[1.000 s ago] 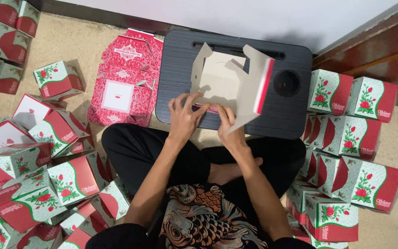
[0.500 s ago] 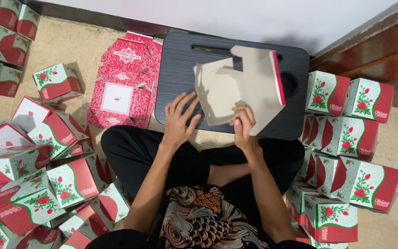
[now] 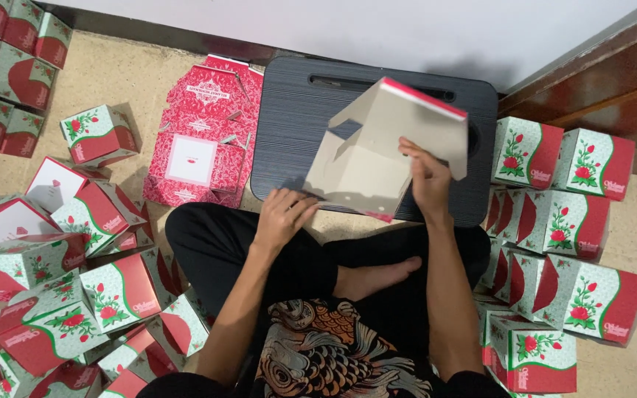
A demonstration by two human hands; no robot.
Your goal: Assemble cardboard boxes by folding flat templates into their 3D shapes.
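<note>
A half-folded cardboard box (image 3: 377,158), grey-brown on its inner side with a red edge, is lifted above the dark lap table (image 3: 296,125). My right hand (image 3: 427,177) grips its right side, fingers on the panel. My left hand (image 3: 283,215) is at the box's lower left corner, fingers spread and touching its bottom edge. I sit cross-legged on the floor behind the table.
A stack of flat red box blanks (image 3: 204,133) lies left of the table. Folded red, white and green rose-print boxes (image 3: 569,214) are stacked at my right, with several more (image 3: 75,273) scattered at my left. A white wall and wooden trim lie beyond.
The box has been lifted off the table and turned over; its open inside faced me before, now its panels face up. My right hand moved up its right side.
</note>
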